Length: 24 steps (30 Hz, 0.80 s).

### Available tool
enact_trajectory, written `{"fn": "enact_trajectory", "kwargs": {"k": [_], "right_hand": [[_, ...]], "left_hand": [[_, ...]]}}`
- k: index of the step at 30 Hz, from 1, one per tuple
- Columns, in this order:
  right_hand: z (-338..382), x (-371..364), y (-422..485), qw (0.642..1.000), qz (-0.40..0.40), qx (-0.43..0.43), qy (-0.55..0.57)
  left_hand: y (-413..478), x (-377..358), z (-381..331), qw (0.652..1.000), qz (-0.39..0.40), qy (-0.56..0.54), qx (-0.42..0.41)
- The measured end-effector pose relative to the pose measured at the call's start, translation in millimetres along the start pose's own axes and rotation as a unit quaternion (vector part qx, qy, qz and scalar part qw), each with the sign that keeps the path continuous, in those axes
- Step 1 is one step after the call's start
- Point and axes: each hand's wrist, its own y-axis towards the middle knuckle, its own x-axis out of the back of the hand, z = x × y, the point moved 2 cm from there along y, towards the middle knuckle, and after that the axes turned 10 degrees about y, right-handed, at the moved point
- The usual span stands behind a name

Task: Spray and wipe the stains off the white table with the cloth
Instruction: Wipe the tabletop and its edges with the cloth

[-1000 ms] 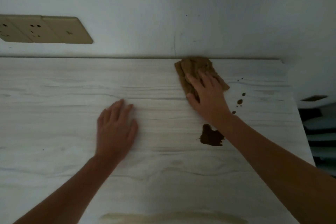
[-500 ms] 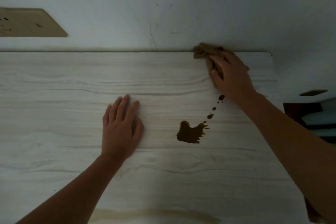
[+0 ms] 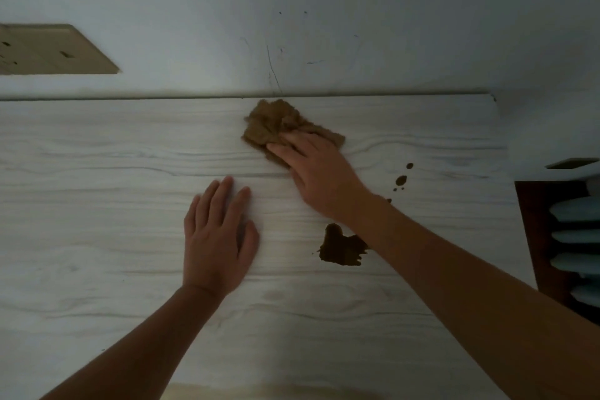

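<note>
A crumpled brown cloth [image 3: 276, 122] lies on the white wood-grain table [image 3: 97, 204] near its far edge. My right hand [image 3: 319, 172] presses flat on the cloth's near part with straight fingers. My left hand [image 3: 216, 237] rests flat on the table, left of and nearer than the cloth. A large dark brown stain [image 3: 341, 245] sits just below my right wrist, partly under my forearm. Small brown drops [image 3: 401, 179] lie to the right of my right hand. No spray bottle is in view.
The table's far edge meets a white wall [image 3: 324, 26]. A beige socket plate [image 3: 48, 49] is on the wall at the left. Beyond the table's right edge stands a dark frame with pale slats [image 3: 571, 237].
My right hand has slid the cloth left along the far edge, away from the table's right corner. The left hand has stayed flat in place.
</note>
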Motion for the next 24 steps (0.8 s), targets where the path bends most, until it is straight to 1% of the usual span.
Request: {"fn": "enact_trajectory", "kwargs": {"k": [2,6,11,13,15,18,21,23,24], "right_hand": [[-15.9,12.5,1.2,1.0,0.002,-0.019,-0.003],[-67.6,59.9,-11.8,0.995,-0.037,-0.087,-0.041],[-128.2,120.5,-69.3,0.974,-0.084,-0.193,-0.085],[-142.7,137.0,-91.2,0.965,-0.093,-0.232,-0.082],[-145.7,141.9,-106.8,0.959,-0.105,-0.253,-0.069],[-124.1,127.6,-123.0,0.964,-0.103,-0.239,-0.064],[-102.9,111.3,-141.7,0.979,-0.035,-0.191,-0.064],[-108.9,116.7,-145.6,0.987,0.009,-0.149,-0.067],[-116.8,121.9,-143.3,0.987,0.013,-0.142,-0.07]], "left_hand": [[-0.1,0.1,-0.6,1.0,0.0,0.0,0.0],[-0.1,-0.7,0.0,1.0,0.001,0.0,0.0],[-1.0,-1.7,0.7,1.0,-0.002,-0.005,-0.002],[-1.2,-1.1,0.5,1.0,-0.004,-0.009,-0.003],[-1.0,-0.6,0.3,1.0,-0.006,-0.009,-0.003],[-1.7,0.4,-0.9,1.0,-0.011,-0.013,-0.002],[-1.3,-0.1,-1.8,1.0,-0.022,-0.012,0.002],[-1.3,-0.8,-2.3,1.0,-0.026,-0.01,0.004],[-1.3,-0.9,-2.4,1.0,-0.028,-0.01,0.005]]}}
